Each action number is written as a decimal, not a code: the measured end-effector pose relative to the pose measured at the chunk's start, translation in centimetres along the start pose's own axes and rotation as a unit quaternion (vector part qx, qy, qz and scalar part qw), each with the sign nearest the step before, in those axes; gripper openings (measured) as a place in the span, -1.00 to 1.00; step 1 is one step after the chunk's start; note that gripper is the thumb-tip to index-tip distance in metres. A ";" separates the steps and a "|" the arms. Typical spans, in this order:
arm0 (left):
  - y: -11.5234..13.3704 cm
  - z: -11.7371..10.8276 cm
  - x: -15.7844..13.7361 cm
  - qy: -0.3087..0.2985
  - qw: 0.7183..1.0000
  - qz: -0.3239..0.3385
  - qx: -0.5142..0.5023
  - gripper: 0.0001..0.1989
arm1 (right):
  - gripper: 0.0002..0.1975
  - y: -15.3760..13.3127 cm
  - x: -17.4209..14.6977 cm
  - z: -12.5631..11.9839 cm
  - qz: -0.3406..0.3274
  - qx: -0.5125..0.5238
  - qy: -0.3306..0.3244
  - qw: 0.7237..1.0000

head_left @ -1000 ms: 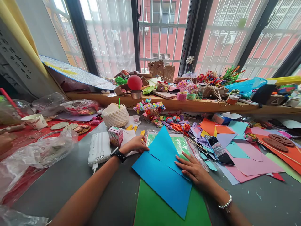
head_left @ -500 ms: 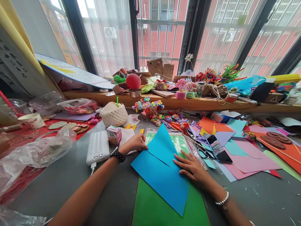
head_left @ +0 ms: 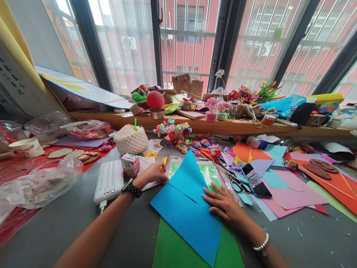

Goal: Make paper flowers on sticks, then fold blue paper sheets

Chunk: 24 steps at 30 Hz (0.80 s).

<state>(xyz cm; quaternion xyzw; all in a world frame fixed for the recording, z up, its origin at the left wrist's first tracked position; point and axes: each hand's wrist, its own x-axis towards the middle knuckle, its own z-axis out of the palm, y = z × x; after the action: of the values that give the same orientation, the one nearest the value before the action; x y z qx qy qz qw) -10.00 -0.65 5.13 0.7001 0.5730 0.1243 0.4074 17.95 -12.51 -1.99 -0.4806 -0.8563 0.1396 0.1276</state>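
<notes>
A bright blue sheet of paper lies at an angle on a green sheet, with a dark line running across its upper part. The flap above that line rises to a point. At the sheet's left edge, where this line begins, my left hand is closed in a pinch on the paper. My right hand rests flat with fingers spread, its fingertips on the right side of the blue paper. Scissors and a phone lie just beyond my right hand.
Left of my left hand are a white power bank, a small pink carton and a coconut with a green straw. Coloured paper pieces cover the table at right. Crafts crowd the windowsill.
The view has shifted slightly, so the whole scene sits a little lower and further left. Both hands keep almost the same places on the blue paper.
</notes>
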 end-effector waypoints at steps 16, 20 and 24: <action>0.3 8.8 -4.5 -0.088 0.808 0.473 0.339 -0.28 | -0.57 0.2 0.1 0.3 -0.020 -0.027 0.007 0.999; -0.1 8.6 -4.3 -0.094 0.812 0.464 0.341 -0.29 | -0.57 0.1 -0.1 0.5 -0.026 -0.065 0.019 0.997; 0.1 8.6 -4.4 -0.092 0.816 0.459 0.338 -0.32 | -0.57 -0.2 -1.0 0.6 -0.051 -0.117 0.046 0.991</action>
<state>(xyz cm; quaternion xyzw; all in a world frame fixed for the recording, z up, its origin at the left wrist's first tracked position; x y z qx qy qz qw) -5.77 -8.30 1.05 0.9839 0.1506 0.0302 0.0919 18.09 -13.56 -2.52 -0.4540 -0.8833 0.0098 0.1168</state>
